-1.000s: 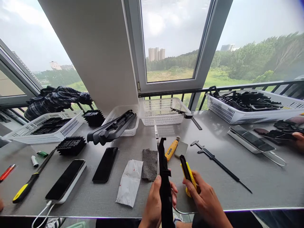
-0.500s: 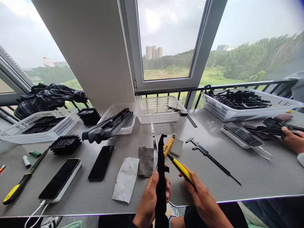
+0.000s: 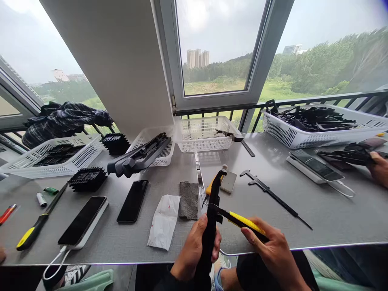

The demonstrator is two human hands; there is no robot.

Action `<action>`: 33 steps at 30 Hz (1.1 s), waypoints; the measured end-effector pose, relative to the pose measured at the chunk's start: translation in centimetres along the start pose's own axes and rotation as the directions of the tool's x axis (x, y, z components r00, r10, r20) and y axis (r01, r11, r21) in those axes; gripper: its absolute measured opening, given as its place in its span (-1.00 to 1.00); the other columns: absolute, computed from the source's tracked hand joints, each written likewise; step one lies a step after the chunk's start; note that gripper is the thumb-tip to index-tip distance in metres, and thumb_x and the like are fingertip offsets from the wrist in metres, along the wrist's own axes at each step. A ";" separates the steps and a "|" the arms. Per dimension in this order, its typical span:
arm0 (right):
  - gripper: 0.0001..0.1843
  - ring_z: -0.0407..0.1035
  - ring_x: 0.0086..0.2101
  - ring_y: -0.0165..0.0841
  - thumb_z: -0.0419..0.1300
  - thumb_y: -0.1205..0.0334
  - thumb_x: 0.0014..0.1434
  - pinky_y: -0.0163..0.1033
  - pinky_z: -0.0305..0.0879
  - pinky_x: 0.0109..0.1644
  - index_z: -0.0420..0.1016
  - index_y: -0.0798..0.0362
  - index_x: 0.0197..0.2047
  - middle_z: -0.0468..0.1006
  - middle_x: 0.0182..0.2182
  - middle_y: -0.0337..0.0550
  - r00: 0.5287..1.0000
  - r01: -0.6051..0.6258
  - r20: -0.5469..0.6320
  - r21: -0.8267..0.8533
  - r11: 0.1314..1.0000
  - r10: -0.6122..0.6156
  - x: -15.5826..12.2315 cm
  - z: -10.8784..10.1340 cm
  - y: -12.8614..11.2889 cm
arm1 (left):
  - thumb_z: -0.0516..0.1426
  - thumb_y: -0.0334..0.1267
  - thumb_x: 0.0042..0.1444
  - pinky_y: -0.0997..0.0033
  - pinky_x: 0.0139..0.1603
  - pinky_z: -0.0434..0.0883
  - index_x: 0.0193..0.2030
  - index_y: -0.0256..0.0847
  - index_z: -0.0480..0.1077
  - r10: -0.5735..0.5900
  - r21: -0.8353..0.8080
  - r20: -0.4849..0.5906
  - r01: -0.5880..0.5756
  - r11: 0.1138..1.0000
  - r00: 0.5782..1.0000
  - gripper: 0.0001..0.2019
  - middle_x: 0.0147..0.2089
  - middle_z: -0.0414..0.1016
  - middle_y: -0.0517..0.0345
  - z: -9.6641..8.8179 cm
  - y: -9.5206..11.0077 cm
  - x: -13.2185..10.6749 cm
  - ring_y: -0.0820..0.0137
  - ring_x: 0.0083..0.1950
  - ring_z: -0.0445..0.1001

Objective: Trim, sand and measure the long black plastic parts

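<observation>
My left hand [image 3: 194, 246] is wrapped round a long black plastic part [image 3: 209, 234], held near the table's front edge with its hooked end up. In my right hand [image 3: 273, 250] is a yellow and black utility knife [image 3: 247, 222], gripped by its handle. The knife's tip lies across the upper half of the plastic part; whether the blade cuts into it I cannot tell. Behind the part lie a yellow-handled tool [image 3: 209, 189], partly hidden, and a small flat grey box [image 3: 228, 182]. A grey cloth [image 3: 188, 201] and a white tissue [image 3: 164, 222] are to the left.
A caliper [image 3: 273, 196] lies to the right, with a phone [image 3: 317, 165] beyond it. White baskets [image 3: 291, 139] of black parts line the back. On the left are phones [image 3: 132, 201] and a file [image 3: 41, 220]. Another person's hand [image 3: 380, 169] holds black parts at far right.
My right hand has brought the knife left and flatter, so its tip now meets the black plastic part. The part has tilted to the right. The view has shifted slightly.
</observation>
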State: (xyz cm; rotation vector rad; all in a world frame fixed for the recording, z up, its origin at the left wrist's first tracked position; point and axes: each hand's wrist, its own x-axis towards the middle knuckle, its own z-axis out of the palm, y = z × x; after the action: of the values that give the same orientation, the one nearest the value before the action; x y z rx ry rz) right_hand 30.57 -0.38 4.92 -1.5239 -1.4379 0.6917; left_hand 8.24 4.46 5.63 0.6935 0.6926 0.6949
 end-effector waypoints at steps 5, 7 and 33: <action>-0.54 0.52 -0.43 -0.29 0.35 -0.26 0.31 -0.32 0.42 -0.27 0.71 -0.01 -0.32 0.65 -0.44 -0.23 1.000 0.014 -0.008 -0.069 0.997 -0.015 1.1 -2.9 0.7 | 0.23 0.52 0.14 0.54 -0.71 0.14 0.06 -0.26 0.52 -0.003 -0.003 0.006 0.003 1.000 1.000 -0.21 -0.57 0.40 0.32 0.0 0.5 0.1 0.54 -0.71 0.19; -0.52 0.53 -0.43 -0.28 0.35 -0.29 0.30 -0.31 0.42 -0.28 0.74 -0.02 -0.29 0.66 -0.43 -0.22 0.999 0.022 -0.040 -0.071 0.997 -0.025 0.9 -3.0 1.0 | 0.22 0.49 0.18 0.54 -0.70 0.15 0.10 -0.27 0.51 0.002 0.017 0.008 -0.002 1.000 1.000 -0.21 -0.56 0.42 0.30 0.0 0.4 0.1 0.55 -0.71 0.20; -0.67 0.69 -0.40 -0.30 0.35 -0.10 0.34 -0.46 0.55 -0.29 0.80 -0.03 -0.14 0.79 -0.33 -0.21 0.995 0.097 0.014 -0.134 0.986 -0.096 1.6 -2.2 2.6 | 0.09 0.50 0.30 0.59 -0.70 0.29 0.44 -0.19 0.24 0.011 0.240 -0.047 0.000 0.971 0.999 -0.13 -0.51 0.45 0.32 0.3 -1.2 1.1 0.48 -0.69 0.33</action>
State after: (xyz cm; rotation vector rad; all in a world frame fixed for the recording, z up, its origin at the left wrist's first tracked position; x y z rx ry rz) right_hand 33.95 0.92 3.83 -1.5431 -1.5799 0.5518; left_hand 9.48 4.50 4.51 0.9036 0.8284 0.6400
